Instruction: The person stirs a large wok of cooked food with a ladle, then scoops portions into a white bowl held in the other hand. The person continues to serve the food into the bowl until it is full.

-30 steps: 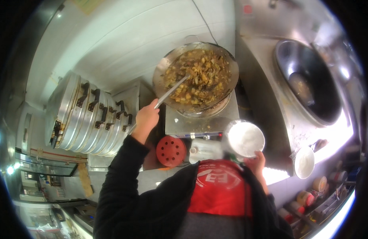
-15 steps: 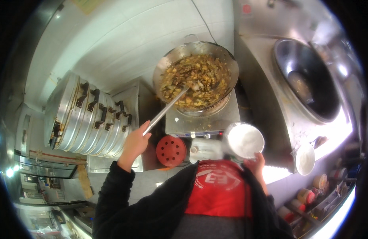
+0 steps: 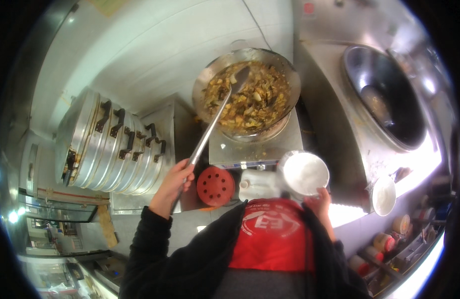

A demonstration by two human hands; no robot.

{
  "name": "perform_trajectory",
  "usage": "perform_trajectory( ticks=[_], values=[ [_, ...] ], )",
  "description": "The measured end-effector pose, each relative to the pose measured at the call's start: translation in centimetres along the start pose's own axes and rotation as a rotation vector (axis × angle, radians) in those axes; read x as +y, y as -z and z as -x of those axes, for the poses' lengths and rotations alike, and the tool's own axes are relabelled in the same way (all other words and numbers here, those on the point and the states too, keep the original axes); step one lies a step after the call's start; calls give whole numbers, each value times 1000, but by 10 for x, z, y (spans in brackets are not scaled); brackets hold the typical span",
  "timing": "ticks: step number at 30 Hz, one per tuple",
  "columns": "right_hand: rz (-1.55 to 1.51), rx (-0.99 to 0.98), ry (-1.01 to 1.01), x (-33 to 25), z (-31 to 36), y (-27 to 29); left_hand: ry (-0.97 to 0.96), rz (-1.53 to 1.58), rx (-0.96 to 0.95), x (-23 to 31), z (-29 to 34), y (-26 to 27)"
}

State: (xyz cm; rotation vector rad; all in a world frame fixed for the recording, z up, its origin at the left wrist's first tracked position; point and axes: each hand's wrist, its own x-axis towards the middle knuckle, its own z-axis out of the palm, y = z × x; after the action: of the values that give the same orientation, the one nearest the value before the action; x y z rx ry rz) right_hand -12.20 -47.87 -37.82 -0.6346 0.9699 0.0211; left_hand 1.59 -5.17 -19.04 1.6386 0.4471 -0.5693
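Note:
My left hand (image 3: pixel 175 184) is closed round the handle of a long metal wok spatula (image 3: pixel 211 124). Its dark head is raised at the far part of a wide two-tone wok (image 3: pixel 200 82), over a chopped, brownish-yellow vegetable mix (image 3: pixel 255 107) in liquid. Under the wok stands a square metal stove (image 3: pixel 240 154). At the near right, the fingers of my right hand (image 3: pixel 318 202) grip the rim of a round, pale metal pot (image 3: pixel 305 173). The pot is tilted, its bright inside showing; glare hides whether anything is in it.
Stacked metal steamers (image 3: pixel 105 149) with black handles stand at left. A red stool (image 3: pixel 215 186) with round holes and a whitish plastic jug (image 3: pixel 259 185) sit before the stove. To the right are a large dark wok (image 3: pixel 409 99) in a steel counter and a white bowl (image 3: pixel 384 196).
The spatula head has come up out of the food toward the wok's far side, showing its dark blade. My left hand has shifted slightly nearer me. The pot has barely moved.

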Motion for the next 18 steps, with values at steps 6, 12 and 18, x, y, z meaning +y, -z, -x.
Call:
perform_trajectory(
  ticks=[6,12,18],
  values=[
    [89,-7,24,-2,4,0,70,121,-185,-8,-1,-26],
    [25,57,-33,1,4,5,-48,167,-183,-10,-4,-22],
    [75,48,-12,3,8,5,-210,-104,42,-17,-14,-23]
  ],
)
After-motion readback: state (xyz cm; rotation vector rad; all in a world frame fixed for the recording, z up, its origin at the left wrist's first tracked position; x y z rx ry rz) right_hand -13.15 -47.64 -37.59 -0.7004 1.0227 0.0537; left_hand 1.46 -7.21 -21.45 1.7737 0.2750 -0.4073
